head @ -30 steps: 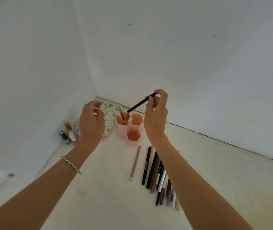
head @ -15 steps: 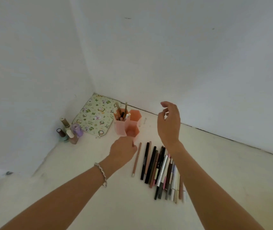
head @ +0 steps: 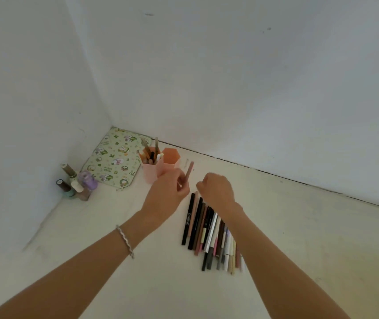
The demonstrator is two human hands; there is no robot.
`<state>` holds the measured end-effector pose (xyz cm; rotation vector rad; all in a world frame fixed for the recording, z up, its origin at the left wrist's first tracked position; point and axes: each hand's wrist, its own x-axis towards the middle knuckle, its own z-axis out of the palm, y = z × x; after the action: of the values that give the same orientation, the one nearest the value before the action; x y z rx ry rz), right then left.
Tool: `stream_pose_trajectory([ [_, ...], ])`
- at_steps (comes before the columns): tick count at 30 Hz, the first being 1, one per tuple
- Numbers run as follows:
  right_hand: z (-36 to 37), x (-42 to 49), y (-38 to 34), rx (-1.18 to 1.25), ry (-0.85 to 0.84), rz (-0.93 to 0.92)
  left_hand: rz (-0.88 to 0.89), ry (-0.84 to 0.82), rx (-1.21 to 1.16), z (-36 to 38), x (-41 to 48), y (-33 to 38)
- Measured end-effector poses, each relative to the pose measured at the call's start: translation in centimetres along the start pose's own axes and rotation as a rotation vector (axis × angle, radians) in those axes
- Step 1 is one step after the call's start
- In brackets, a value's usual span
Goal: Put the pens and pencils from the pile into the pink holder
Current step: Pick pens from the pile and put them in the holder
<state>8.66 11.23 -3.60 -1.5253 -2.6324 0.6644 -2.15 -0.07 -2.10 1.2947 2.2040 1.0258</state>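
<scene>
The pink holder (head: 169, 161), made of hexagonal cups, stands near the wall corner with several pens upright in its left cup. My left hand (head: 167, 195) pinches a brownish-pink pencil (head: 189, 171), lifted and tilted just right of the holder. My right hand (head: 216, 192) hovers with curled fingers over the far end of the pile of pens and pencils (head: 209, 231), which lies in a row on the white surface. I cannot tell whether it holds any of them.
A green patterned pouch (head: 112, 161) lies in the corner left of the holder. Several small nail polish bottles (head: 75, 183) stand by the left wall. White walls close off the left and far sides.
My right hand dropped the black pen into the holder and came down to the pile. My left hand reached down, picked up the brownish-pink pencil that lay apart, and lifted it.
</scene>
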Motion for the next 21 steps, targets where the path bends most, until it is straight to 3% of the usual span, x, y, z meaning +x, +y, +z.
stream_pose_trajectory([
  [4,3.1,-0.6,-1.0,-0.311,-0.113,-0.031,0.078,0.128,-0.197,-2.6,0.5,1.4],
  [13,5.1,-1.0,-2.0,-0.352,-0.09,-0.055,0.064,0.244,-0.327,-4.2,-0.1,0.7],
  [16,4.0,-0.9,-2.2,-0.155,-0.062,0.0,0.107,0.36,-0.378,-4.9,0.2,0.6],
  [21,-1.9,1.4,-2.7,0.705,0.126,0.228,0.093,0.698,-0.508,-8.4,3.0,-0.3],
])
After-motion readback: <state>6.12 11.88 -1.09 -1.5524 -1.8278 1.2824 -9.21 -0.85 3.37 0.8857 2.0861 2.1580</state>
